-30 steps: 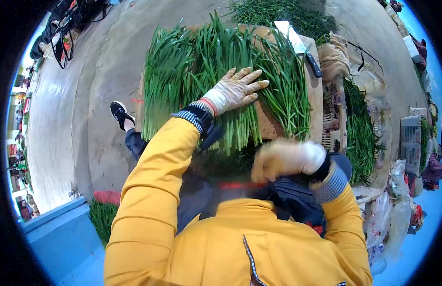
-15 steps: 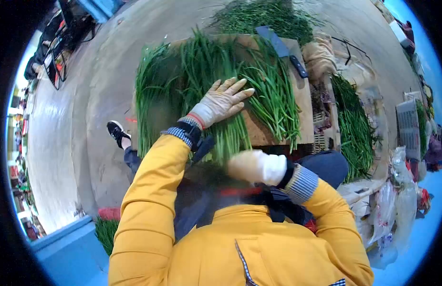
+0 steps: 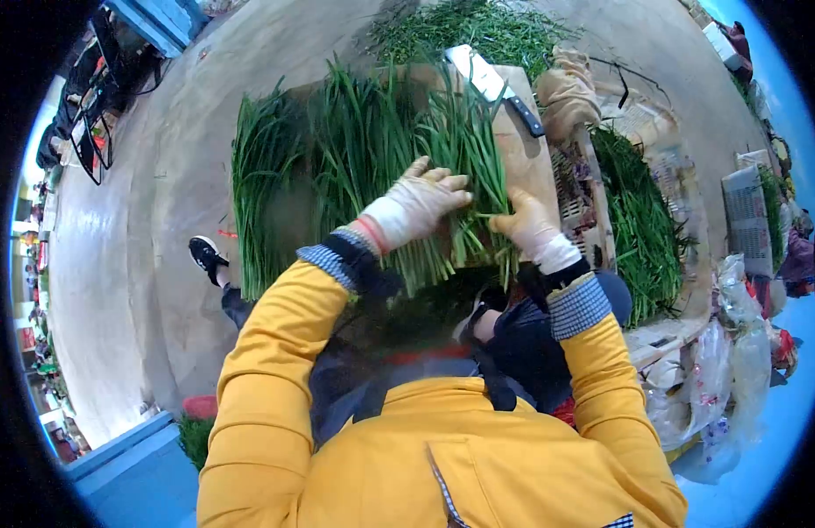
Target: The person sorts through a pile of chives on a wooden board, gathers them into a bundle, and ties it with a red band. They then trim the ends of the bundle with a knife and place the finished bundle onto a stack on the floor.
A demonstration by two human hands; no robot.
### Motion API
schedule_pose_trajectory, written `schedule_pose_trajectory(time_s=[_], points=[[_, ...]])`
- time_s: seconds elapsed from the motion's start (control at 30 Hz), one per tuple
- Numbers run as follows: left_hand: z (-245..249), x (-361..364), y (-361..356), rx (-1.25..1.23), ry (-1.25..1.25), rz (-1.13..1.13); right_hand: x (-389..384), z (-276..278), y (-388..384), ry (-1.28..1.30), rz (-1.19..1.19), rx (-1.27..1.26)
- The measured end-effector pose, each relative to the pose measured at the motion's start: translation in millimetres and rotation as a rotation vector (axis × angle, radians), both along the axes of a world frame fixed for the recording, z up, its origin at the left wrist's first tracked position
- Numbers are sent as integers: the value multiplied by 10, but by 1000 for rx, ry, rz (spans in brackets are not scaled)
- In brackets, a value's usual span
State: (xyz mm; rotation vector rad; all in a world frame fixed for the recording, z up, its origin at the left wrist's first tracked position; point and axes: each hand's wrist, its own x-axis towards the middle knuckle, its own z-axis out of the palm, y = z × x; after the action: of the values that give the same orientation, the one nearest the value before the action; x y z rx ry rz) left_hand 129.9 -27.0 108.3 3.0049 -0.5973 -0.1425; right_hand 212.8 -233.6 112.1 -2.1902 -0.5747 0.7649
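Long garlic chives (image 3: 359, 132) lie in side-by-side bunches on a wooden board (image 3: 535, 176), pale stalk ends towards me. My left hand (image 3: 420, 202), in a whitish glove, rests on the middle bunch with its fingers spread, fingertips reaching the right bunch. At that bunch's right edge is my gloved right hand (image 3: 530, 231), thumb and fingers closed on a few stalks near their lower ends. Its palm side is hidden. A cleaver (image 3: 482, 77) with a black handle lies across the board's far right corner, beyond both hands.
A heap of loose green leaves (image 3: 469, 31) covers the floor beyond the board. To the right, a crate (image 3: 601, 202) stands beside more chives (image 3: 640, 229). Clear plastic bags (image 3: 711, 370) hang at the lower right. My shoe (image 3: 207, 255) is left of the board.
My right hand has moved from near my lap forward and right to the right bunch, closing on stalks. My left hand has shifted slightly right and nearer me relative to the chives.
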Motion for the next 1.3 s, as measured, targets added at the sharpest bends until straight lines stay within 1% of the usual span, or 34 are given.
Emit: schedule_pose_trajectory(time_s=[0.03, 0.07, 0.1, 0.13, 0.2, 0.23, 0.27, 0.33, 0.37, 0.4, 0.47, 0.53, 0.57, 0.63, 0.67, 0.7, 0.73, 0.8, 0.83, 0.87, 0.9, 0.93, 1.0, 1.03, 1.07, 1.13, 1.17, 1.2, 1.23, 1.27, 1.3], points=[[-53, -74, 102, -28, -13, -5, 17, -42, 15, 72, -54, 147], [-94, -130, 178, -40, 30, 3, 83, -65, 37, 138, -104, 294], [-54, -181, 210, -62, 58, 12, 138, -37, 43, -117, -16, 59], [-6, -214, 228, -87, 83, 23, 211, -163, -18, -119, -17, 64], [7, -214, 273, -120, 60, 27, 380, -515, -170, -484, 160, -54], [48, -225, 258, -158, 46, 22, 313, -367, -260, -224, 142, 99], [100, -199, 282, -115, 28, 15, 320, -188, -344, -378, 190, -37], [189, -124, 378, -232, -29, -28, 309, -30, -535, -538, 173, -45], [192, -58, 437, -391, -197, -67, 252, 56, -598, -632, 149, -95], [294, 33, 423, -385, -331, -95, 192, 151, -616, -630, 147, -96], [350, 252, 315, -373, -406, -90, 34, 276, -574, -635, 256, -97], [236, 467, 21, -240, -455, -88, -131, 244, -402, -762, 328, -254], [90, 588, -97, -80, -386, -126, -150, 124, -333, -759, 369, -271], [-150, 620, -220, -107, -249, -104, -158, 26, -256, -755, 410, -289], [-296, 640, -226, -98, -181, -98, -160, 26, -237, -746, 480, -329], [-321, 642, -216, -99, -178, -101, -161, 47, -223, -732, 550, -369], [-359, 617, -201, -91, -168, -87, -170, 96, -257, -724, 549, -370], [-411, 603, -201, -83, -152, -74, -199, 272, -365, -568, 725, -437], [-420, 606, -194, -86, -158, -85, -205, 311, -433, -455, 762, -488], [-424, 614, -181, -88, -168, -94, -222, 268, -534, -397, 802, -616], [-422, 612, -186, -85, -166, -88, -256, 409, -490, -368, 815, -600], [-428, 606, -189, -86, -162, -88, -318, 549, -422, -334, 824, -585], [-438, 609, -179, -71, -193, -91, -510, 418, -280, -405, 540, -224], [-450, 605, -182, -70, -196, -84, -600, 458, -118, -256, 436, -204], [-462, 602, -186, -70, -195, -86, -731, 361, -54, -408, 498, -247], [-464, 599, -175, -107, -245, -97, -984, 162, 116, -336, 499, -409], [-448, 587, -175, -89, -228, -85, -1014, -48, 117, -332, 500, -407], [-458, 583, -173, -88, -227, -85, -1019, -290, 106, -420, 483, -417], [-470, 591, -173, -94, -226, -84, -1002, -333, 113, -511, 465, -429], [-484, 597, -175, -101, -227, -83, -987, -326, 51, -515, 466, -433], [-514, 592, -182, -106, -229, -83, -986, -172, -4, -506, 591, -342]])
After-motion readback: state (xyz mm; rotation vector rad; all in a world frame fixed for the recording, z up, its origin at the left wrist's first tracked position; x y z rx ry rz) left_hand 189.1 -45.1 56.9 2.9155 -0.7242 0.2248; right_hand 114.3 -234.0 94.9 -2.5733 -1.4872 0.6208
